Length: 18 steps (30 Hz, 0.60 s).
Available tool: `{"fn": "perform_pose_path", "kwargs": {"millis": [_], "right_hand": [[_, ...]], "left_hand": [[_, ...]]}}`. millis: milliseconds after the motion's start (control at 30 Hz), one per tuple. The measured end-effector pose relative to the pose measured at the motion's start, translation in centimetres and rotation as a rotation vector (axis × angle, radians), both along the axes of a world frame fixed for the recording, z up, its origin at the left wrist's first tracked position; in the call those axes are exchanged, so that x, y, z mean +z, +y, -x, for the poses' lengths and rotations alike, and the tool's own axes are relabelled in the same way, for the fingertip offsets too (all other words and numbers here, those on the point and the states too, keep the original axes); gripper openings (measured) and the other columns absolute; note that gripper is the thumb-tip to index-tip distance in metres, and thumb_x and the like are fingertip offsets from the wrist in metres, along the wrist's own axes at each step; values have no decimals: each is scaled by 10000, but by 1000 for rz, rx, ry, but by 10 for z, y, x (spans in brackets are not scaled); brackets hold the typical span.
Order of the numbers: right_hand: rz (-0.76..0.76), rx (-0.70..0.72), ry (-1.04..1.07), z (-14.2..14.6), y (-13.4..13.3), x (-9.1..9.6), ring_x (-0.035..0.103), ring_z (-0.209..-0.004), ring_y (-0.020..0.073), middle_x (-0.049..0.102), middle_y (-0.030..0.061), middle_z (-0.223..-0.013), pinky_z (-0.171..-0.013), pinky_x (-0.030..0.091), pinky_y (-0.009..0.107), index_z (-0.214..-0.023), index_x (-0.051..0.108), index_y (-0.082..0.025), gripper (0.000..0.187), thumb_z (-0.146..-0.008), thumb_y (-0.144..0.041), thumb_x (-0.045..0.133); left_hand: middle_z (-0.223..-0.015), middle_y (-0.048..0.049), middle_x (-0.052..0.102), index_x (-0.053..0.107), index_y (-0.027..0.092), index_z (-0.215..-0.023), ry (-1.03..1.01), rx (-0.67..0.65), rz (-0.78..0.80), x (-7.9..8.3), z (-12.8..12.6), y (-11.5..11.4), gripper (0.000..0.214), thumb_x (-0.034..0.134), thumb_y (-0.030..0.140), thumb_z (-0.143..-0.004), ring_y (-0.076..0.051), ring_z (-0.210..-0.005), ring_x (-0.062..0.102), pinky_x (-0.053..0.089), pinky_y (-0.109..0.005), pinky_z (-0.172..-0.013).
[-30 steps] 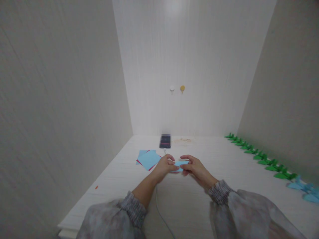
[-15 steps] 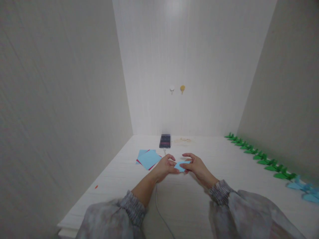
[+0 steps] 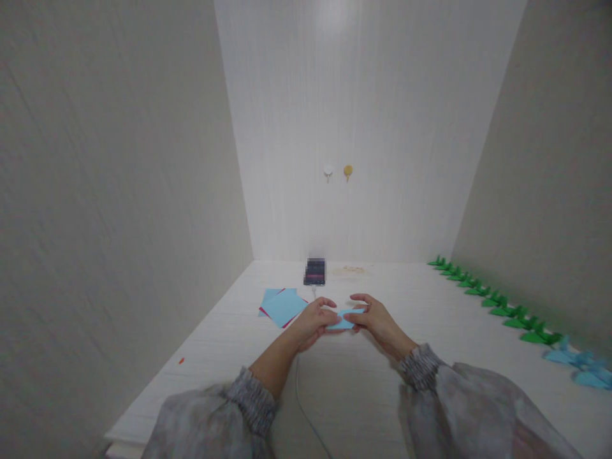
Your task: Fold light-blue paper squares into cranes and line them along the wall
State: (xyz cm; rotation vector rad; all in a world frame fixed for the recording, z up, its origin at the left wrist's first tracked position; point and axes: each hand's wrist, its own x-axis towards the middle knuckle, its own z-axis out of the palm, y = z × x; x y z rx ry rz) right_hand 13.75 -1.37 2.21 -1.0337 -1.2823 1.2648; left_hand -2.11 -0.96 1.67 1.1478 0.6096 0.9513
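Note:
A small folded piece of light blue paper (image 3: 341,323) is held between my two hands, over the middle of the white table. My left hand (image 3: 315,322) grips its left end, with the thumb lying on top of the paper. At the other end my right hand (image 3: 371,317) pinches it, thumb and fingertips pressed on the paper while the index finger arches above. The finer folds are partly covered by my fingers.
Light blue and red paper sheets (image 3: 283,307) lie left of my hands. Behind stands a phone (image 3: 314,273) with a white cable (image 3: 306,414). Green folded paper figures (image 3: 497,302) and blue ones (image 3: 593,376) line the right wall. An orange scrap (image 3: 181,361) lies at left.
My left thumb has moved onto the top of the blue paper, and more of the paper's left part shows. My right hand keeps its pinch. The whole view has shifted slightly.

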Motion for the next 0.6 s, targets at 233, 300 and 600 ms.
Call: {"fn": "perform_pose_path", "kwargs": {"millis": [233, 300, 600], "right_hand": [[-2, 36, 14, 3, -1, -1, 541, -451, 108, 533, -43, -582, -399, 443, 225, -933, 419, -152, 506, -503, -175, 683], [1, 49, 17, 2, -1, -1, 542, -455, 105, 538, -39, -592, -403, 438, 220, -945, 414, -152, 512, -506, -170, 678], [-3, 62, -21, 1, -2, -4, 512, -435, 92, 540, -38, -584, -405, 408, 213, -977, 406, -143, 522, -523, -168, 661]], "left_hand": [[-510, 40, 549, 405, 159, -873, 99, 98, -79, -3, -3, 4, 411, 648, 225, -548, -81, -444, 486, 338, -192, -476], [-503, 40, 547, 401, 158, -876, 124, 95, -97, -4, -2, 5, 408, 642, 218, -552, -70, -418, 462, 306, -177, -451], [-544, 33, 564, 383, 165, -875, 148, 9, -98, -8, -5, 5, 490, 691, 199, -495, -85, -444, 495, 324, -183, -458]]}}
